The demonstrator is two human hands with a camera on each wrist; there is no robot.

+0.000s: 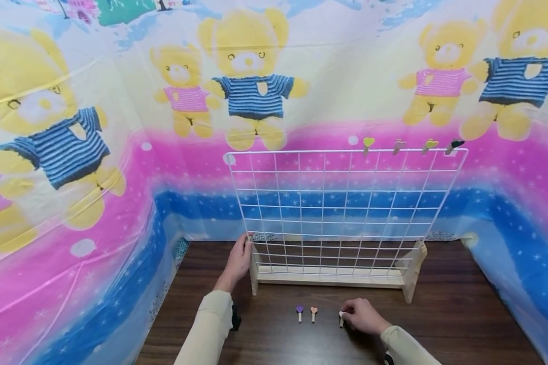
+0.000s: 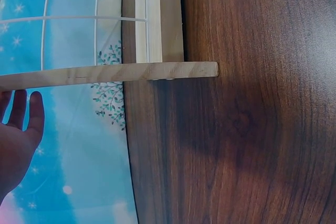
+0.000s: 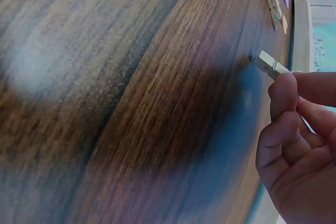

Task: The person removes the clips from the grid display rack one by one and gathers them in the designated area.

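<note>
Your right hand, low and right of centre in the head view, pinched a small wooden clip between thumb and fingertips, its tip just off the dark wooden table. Your left hand lay with straight, relaxed fingers against the left edge of the white wire grid, beside its wooden stand — steadying, not grasping.

Four clips sat along the grid's top wire, toward the upper right. Two more — a purple-headed clip and an orange-headed clip — lay on the table at the lower centre, just left of your right hand. I'd judge the work past halfway: four hung, one in hand, two left to pick up.
</note>
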